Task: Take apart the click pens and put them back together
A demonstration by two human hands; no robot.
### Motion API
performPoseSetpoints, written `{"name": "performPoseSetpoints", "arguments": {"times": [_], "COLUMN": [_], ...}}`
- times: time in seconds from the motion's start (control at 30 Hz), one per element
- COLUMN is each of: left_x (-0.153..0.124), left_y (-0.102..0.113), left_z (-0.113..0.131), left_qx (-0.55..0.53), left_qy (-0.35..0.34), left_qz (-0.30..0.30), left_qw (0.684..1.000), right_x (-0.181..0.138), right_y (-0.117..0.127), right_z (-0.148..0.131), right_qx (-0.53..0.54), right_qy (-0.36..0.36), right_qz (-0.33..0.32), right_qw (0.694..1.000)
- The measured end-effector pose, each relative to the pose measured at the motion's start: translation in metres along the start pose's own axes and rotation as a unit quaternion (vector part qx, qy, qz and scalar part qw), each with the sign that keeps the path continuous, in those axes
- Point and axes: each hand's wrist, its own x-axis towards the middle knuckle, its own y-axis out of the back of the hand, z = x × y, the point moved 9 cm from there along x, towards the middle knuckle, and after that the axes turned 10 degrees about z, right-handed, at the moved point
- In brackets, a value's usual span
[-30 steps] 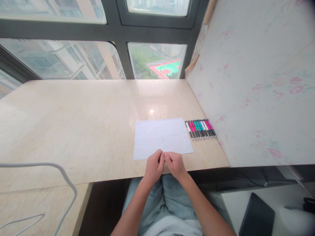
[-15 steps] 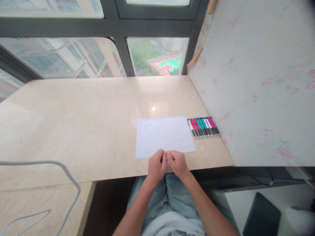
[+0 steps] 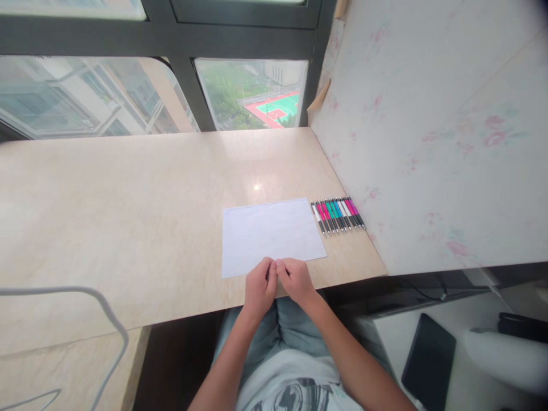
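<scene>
My left hand [image 3: 261,285] and my right hand [image 3: 296,281] are curled into loose fists. Their knuckles and thumbs meet over the near edge of a white sheet of paper [image 3: 272,234], and no object shows in either. The sheet lies flat on the desk, with faint marks along its far edge. Right of the paper, several click pens [image 3: 338,217] lie side by side in a neat row, tips toward me. Their barrels are white, pink, green, blue and purple, with black grips.
The pale desk [image 3: 128,217] runs to the window at the back. A papered wall [image 3: 428,142] borders it on the right. A grey cable [image 3: 103,302] loops at the lower left. A dark flat object [image 3: 429,359] lies on a lower white surface at the right.
The view has turned slightly to the right, so the desk, paper and pens appear further left. My hands keep the same pose against each other.
</scene>
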Motion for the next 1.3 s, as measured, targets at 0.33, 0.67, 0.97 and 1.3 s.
{"name": "performPoseSetpoints", "arguments": {"times": [0.33,0.67,0.97,1.3], "left_x": [-0.002,-0.002,-0.004,-0.002], "left_y": [0.002,0.004,0.007,0.01], "left_z": [0.001,0.001,0.004,0.009], "left_qx": [-0.008,-0.011,-0.038,-0.101], "left_qy": [0.001,0.01,-0.004,-0.023], "left_qz": [0.005,0.002,0.0,0.001], "left_qw": [1.0,1.0,0.999,0.995], "right_x": [0.001,0.003,0.048,0.097], "right_y": [0.0,0.001,0.084,0.152], "right_z": [-0.001,0.002,0.04,0.106], "right_qx": [-0.01,0.019,-0.055,-0.438], "right_qy": [0.014,-0.033,-0.142,-0.258], "right_qz": [-0.002,-0.008,0.124,0.1], "right_qw": [1.0,0.999,0.981,0.855]}}
